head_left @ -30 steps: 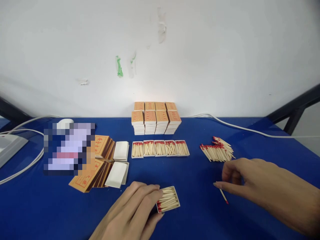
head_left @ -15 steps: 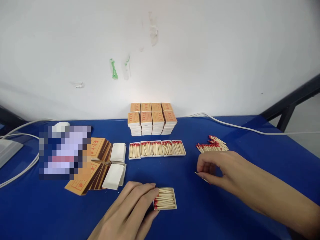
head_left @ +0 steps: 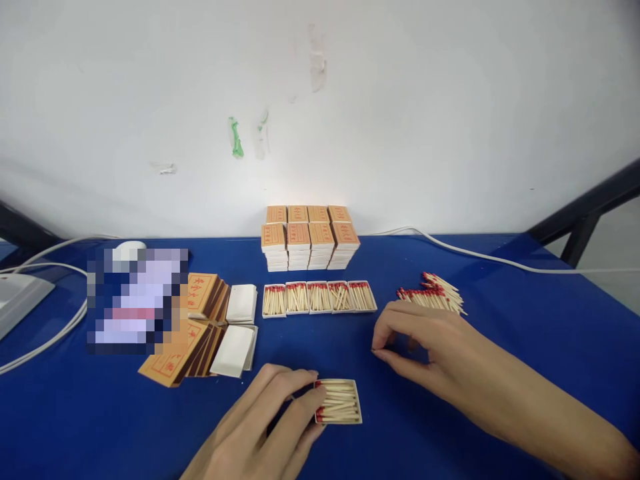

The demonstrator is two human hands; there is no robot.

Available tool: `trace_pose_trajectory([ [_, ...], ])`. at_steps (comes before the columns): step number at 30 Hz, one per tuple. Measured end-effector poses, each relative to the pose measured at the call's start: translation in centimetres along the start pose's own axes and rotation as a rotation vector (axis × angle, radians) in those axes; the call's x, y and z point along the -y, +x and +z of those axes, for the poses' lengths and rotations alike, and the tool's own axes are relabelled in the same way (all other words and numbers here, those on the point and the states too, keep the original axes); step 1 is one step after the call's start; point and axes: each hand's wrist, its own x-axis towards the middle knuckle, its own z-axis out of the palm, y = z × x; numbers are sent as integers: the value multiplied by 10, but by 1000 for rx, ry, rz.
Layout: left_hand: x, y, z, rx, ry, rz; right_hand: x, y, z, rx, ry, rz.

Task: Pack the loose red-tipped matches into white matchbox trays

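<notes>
My left hand rests on the blue table, fingertips pressed against the left side of an open white match tray filled with red-tipped matches. My right hand hovers just right of and beyond that tray, thumb and fingers pinched together; what they hold is hidden. A loose pile of matches lies just behind my right hand.
A row of several filled trays sits mid-table, with stacked orange matchboxes behind against the wall. Orange sleeves and empty white trays lie left. White cables and a white device at far left.
My right hand picked a single match off the table and moved left toward the tray; the match is no longer visible. My left hand stayed on the tray.
</notes>
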Motion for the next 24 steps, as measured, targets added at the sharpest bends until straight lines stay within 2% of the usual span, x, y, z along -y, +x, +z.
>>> trace_pose_trajectory([
  [3, 0, 2, 0, -14, 13, -2, 1, 0, 1, 3, -3, 5],
  [9, -3, 11, -2, -62, 25, 4, -10, -1, 6, -82, -39, 34],
  [13, -5, 12, -4, -77, 46, 4, -14, -6, 6, -13, -31, 65],
  [18, -4, 9, -3, -23, 0, -45, -4, -11, 7, 13, 33, 54],
  [24, -7, 16, -5, -59, -28, -94, 7, -8, 7, -33, 67, 90],
])
